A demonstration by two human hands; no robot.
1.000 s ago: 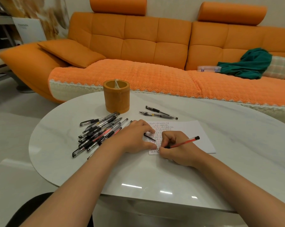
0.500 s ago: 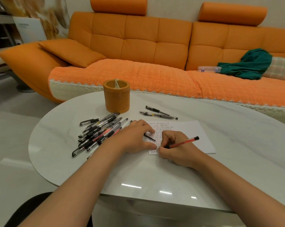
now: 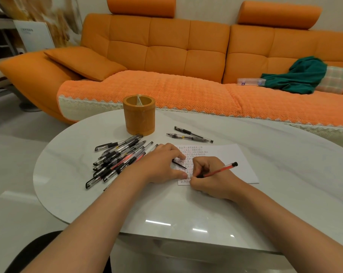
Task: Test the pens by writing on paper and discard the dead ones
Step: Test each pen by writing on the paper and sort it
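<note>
Many pens [image 3: 117,160] lie heaped on the counter [image 3: 186,209] at nine o'clock of the paper [image 3: 235,162], likely still untested. Two pens [image 3: 190,134] lie at twelve. The right hand [image 3: 212,180] is clamped on a red pen [image 3: 220,170] over rows of marks, and the left hand [image 3: 162,164] presses the paper, fingers relaxed.

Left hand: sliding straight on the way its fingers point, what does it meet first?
Probably the right hand, gripping the red pen past the left hand's fingertips, with a narrow strip of paper between. A thin black piece sticks out from under those fingers; whether it is held, I cannot tell.
</note>
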